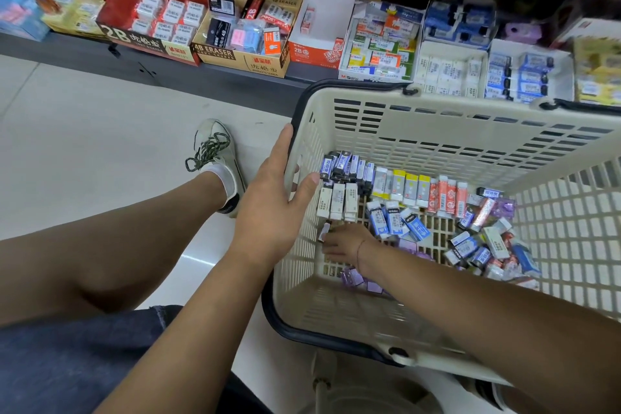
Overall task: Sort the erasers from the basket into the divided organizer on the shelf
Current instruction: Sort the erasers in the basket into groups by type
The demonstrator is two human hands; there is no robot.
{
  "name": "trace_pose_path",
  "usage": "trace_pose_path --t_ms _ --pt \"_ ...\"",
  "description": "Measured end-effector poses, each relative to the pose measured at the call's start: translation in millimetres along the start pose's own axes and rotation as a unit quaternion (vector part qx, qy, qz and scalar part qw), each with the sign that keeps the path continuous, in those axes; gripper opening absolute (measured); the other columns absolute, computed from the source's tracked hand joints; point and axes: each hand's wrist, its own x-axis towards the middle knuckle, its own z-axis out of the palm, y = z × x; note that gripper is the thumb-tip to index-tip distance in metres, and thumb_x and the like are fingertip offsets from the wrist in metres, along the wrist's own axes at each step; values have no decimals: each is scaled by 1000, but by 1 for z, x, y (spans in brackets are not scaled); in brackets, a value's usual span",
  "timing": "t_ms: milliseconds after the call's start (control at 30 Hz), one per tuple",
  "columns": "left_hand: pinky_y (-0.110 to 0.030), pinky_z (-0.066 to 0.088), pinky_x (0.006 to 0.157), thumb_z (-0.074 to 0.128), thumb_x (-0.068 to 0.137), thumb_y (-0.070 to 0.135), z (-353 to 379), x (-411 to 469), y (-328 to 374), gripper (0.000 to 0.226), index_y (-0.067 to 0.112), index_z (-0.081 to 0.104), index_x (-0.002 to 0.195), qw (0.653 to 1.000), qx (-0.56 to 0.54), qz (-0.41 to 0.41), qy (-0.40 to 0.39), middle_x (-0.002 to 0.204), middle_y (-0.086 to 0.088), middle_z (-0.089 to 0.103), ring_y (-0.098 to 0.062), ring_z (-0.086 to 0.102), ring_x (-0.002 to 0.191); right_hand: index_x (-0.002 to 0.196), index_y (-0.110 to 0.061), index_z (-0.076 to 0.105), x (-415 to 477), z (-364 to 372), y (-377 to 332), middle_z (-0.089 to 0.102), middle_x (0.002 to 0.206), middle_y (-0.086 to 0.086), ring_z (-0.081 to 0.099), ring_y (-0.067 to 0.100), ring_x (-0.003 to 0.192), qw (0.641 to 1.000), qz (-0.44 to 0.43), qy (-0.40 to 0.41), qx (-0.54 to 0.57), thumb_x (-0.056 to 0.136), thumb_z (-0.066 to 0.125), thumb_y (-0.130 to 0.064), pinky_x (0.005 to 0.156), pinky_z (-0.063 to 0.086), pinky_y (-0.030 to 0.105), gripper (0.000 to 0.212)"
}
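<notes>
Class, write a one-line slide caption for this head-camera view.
Left hand steadies the cream basket while the right hand reaches for erasers inside.

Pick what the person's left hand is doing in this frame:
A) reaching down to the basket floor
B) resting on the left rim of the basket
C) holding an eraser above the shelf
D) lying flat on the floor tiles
B: the left hand rests open on the left rim of the basket, while the right hand reaches down among the erasers.
</notes>
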Motion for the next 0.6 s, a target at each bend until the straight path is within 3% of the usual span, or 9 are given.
trace_pose_path --t_ms 100,200,300,433,500,600 --pt "-39 46 103 53 93 45 0 0 -2 67 50 13 146 1000 -2 -2 0 145 14 43 -6 45 130 98 4 60 1 12 -1 60 73 13 59 17 59 996 17 16 86 88 66 -8 49 55 25 17" --pt "-33 45 102 54 93 44 0 0 -1 67 49 13 147 1000 -2 -1 -1 146 15 42 -4 45 129 75 -1 58 5 18 0 58 54 9 52 11 35 995 27 40 86 89 66 -14 37 47 19 20" --pt "-30 45 101 54 93 43 0 0 -1 68 48 13 147 1000 0 1 -1 145 15 42 -3 46 128 69 -3 55 1 20 0 55 51 7 47 9 29 998 59 15 28 92 61 -15 36 40 16 27" --pt "-26 43 99 54 93 44 0 0 -2 68 48 13 148 1000 6 4 2 145 15 43 -2 47 127 80 0 61 -34 2 -9 59 64 10 55 12 46 996 9 -33 -76 92 60 -12 46 48 20 17" --pt "-25 43 97 53 93 44 0 0 -1 67 49 13 147 1000 6 2 2 145 15 43 -1 47 126 88 0 65 -46 -18 -23 63 67 9 58 11 50 993 -74 12 -86 92 60 -12 48 51 18 14" --pt "-21 41 92 53 93 44 -1 -1 2 67 51 13 147 1000 -6 -4 -2 144 16 43 3 48 120 86 -3 67 -47 -46 -51 61 64 6 56 11 49 973 -177 142 -34 90 64 -15 43 46 13 13"
